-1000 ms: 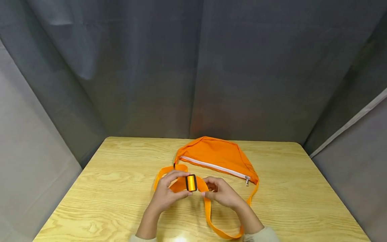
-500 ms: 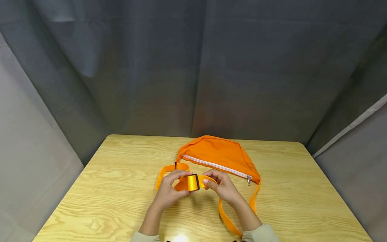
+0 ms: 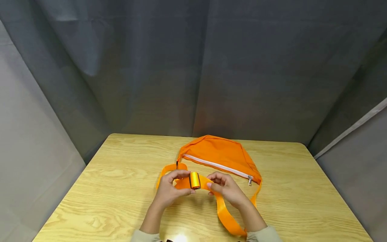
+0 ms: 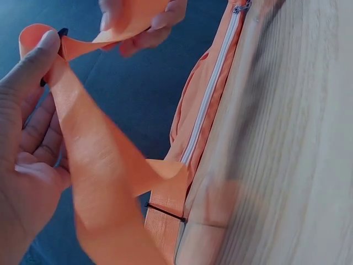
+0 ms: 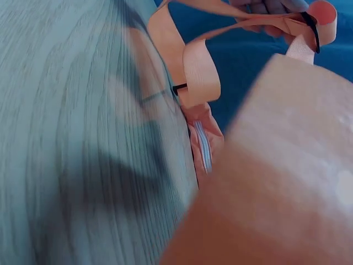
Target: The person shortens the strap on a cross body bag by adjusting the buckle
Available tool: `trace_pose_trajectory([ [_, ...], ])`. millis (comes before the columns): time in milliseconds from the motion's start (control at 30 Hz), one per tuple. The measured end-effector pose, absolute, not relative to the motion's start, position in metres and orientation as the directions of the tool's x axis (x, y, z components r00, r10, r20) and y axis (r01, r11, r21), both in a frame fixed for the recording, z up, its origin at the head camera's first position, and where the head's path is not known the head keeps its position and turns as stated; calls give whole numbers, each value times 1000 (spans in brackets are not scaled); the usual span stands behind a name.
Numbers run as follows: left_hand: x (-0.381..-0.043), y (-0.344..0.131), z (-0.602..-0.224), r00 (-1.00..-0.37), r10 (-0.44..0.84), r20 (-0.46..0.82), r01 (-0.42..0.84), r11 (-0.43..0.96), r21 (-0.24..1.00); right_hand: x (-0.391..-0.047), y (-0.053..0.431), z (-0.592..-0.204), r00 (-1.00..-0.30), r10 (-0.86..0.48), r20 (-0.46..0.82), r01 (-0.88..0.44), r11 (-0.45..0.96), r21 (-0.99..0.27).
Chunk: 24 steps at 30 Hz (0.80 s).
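An orange waist bag [image 3: 220, 153] with a white zipper lies on the table, its orange strap [image 3: 226, 218] looping toward the front. My left hand [image 3: 170, 190] pinches the black slide buckle [image 3: 190, 181] between thumb and fingers, above the tabletop. A raised loop of webbing [image 3: 195, 180] bulges through that buckle; the left wrist view shows the loop [image 4: 34, 36] beside the thumb. Just right of it, my right hand [image 3: 225, 189] pinches the strap between thumb and fingers. In the right wrist view, the forearm hides most of the right hand's work.
The wood-grain table [image 3: 105, 191] carries the bag near its back edge. A metal zipper pull [image 3: 250, 181] hangs at the bag's right end. Near its left end, a second black strap fitting [image 4: 165, 212] shows. Grey curtains [image 3: 151, 67] enclose the back and sides.
My right hand has taken hold of the strap beside the buckle and shifted slightly right. The webbing through the buckle has risen from flat into a rounded loop. The left hand keeps its pinch.
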<state>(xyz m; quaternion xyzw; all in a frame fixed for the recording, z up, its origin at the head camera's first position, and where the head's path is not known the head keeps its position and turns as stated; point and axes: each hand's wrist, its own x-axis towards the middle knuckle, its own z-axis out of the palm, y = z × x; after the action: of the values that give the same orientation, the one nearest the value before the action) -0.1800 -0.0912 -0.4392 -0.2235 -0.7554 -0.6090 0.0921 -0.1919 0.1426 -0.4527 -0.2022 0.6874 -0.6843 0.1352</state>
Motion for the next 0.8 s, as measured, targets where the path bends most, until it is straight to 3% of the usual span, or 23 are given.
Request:
trace_pose_trajectory([
  [300,-170,-86,-420,-868,272,415,466,154,872,-192,137,-450,-870,-469,151,-144,-50,-988],
  [600,-172,-88,-422,-873,250,419,457,123,881,-194,140,-456,-871,-489,50,-73,28,-997],
  [800,-174,-85,-424,-878,271,396,438,119,891,-195,145,-457,-874,-481,72,-98,28,-995],
])
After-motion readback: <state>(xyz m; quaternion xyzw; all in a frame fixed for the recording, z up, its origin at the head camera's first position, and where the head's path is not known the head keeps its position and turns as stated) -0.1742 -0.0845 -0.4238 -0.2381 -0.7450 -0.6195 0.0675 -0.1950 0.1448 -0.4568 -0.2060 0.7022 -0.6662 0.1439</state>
